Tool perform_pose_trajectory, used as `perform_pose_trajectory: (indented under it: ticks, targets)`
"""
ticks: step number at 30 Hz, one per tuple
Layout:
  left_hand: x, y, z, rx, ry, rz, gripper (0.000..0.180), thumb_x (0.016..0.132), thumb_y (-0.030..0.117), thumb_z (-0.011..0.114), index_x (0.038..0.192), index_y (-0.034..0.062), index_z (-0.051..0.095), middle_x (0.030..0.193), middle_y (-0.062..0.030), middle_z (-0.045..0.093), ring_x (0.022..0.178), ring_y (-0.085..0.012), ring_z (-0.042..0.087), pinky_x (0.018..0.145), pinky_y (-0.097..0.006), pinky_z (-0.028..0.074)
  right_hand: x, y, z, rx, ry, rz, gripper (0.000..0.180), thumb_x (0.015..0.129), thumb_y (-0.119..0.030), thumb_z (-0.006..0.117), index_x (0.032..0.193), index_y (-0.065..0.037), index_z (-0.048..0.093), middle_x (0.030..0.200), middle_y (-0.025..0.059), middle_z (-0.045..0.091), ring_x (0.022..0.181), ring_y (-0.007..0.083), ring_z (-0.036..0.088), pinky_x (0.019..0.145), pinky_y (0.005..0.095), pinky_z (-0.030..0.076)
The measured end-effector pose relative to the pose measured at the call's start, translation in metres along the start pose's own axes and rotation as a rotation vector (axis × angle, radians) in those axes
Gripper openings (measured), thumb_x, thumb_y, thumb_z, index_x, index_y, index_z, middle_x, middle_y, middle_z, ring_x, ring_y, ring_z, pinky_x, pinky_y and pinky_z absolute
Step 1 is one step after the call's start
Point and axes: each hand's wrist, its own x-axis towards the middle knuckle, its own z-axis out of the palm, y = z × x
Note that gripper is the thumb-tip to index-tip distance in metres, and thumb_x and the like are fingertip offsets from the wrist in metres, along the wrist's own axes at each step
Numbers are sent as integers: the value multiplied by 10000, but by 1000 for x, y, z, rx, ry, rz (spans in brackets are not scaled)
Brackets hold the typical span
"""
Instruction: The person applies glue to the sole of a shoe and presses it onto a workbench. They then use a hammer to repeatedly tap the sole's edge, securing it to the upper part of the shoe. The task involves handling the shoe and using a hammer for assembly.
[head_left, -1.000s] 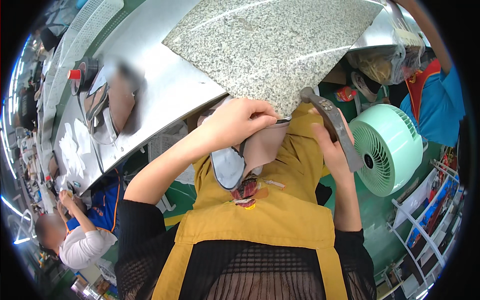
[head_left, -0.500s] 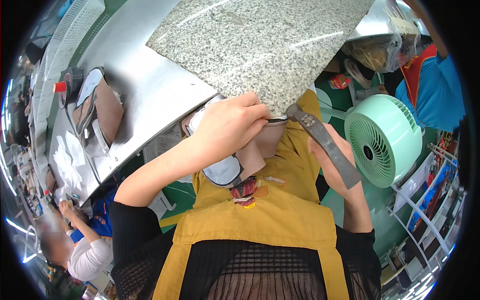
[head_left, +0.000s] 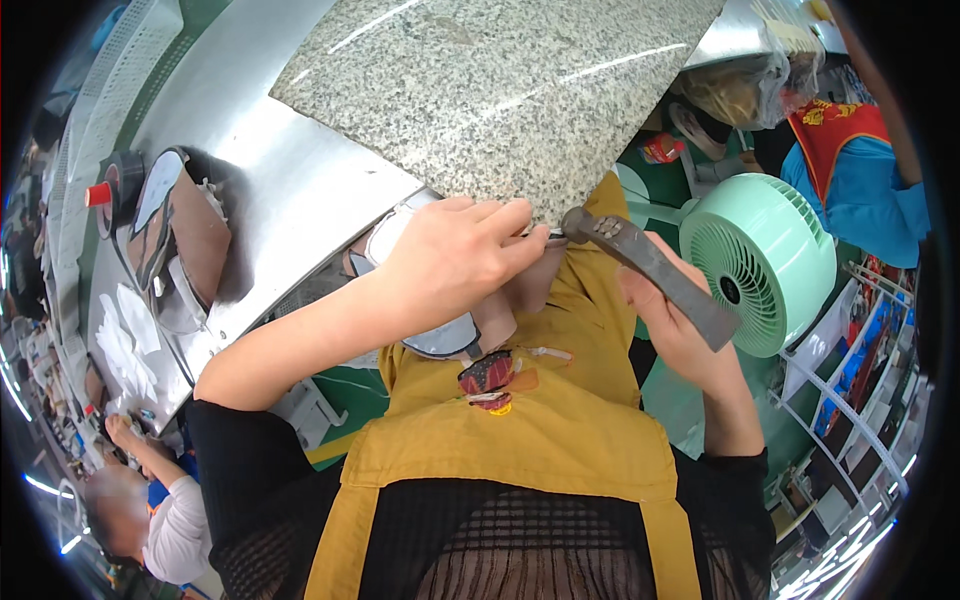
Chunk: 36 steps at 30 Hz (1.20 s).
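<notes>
My left hand (head_left: 455, 258) bends over the near corner of a speckled granite slab (head_left: 500, 95). Its fingers press a pinkish-brown leather piece, seemingly a shoe upper (head_left: 494, 322), against the stone; a pale blue-grey lining patch (head_left: 440, 338) hangs below the palm. Much of the piece is hidden under the hand. In my right hand (head_left: 672, 328) is a dark metal hammer (head_left: 655, 272), gripped with the fingers wrapped behind it. Its round face touches or nearly touches the piece's edge, just right of my left fingertips.
Similar leather pieces (head_left: 200, 235) stand on the metal table (head_left: 265, 170) at left, beside a black roll with a red cap (head_left: 98, 194) and white scraps (head_left: 125, 340). A mint-green fan (head_left: 765, 265) is close at right. Other people sit at lower left and far right.
My left hand has flattened and shifted slightly over the piece, covering more of it. The hammer has tilted a little, its wide end moving right. The view has shifted slightly.
</notes>
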Motion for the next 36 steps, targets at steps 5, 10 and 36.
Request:
perform_pose_trajectory:
  ticks: [5,10,36]
  targets:
    - [-2,-1,1,36,-8,49,322,703,148,592,1017,77,607,833,-11,479,755,-136,571,617,-270,448,8,-12,-3,10,-35,-6,212,904,-65,574,1109,-24,536,871,172,604,733,368,581,643,354,465]
    - [-5,-3,3,19,20,46,309,705,154,590,1006,87,594,847,-14,480,761,-137,573,625,-272,454,17,-23,-13,-32,-120,87,195,913,-74,561,1101,-43,521,865,153,598,722,348,585,627,350,458]
    - [6,6,3,-799,-43,-660,131,863,142,667,978,93,706,800,24,569,650,-62,507,605,-217,408,30,32,5,-98,121,-11,278,798,-155,731,980,-58,544,735,81,583,653,221,595,619,318,460]
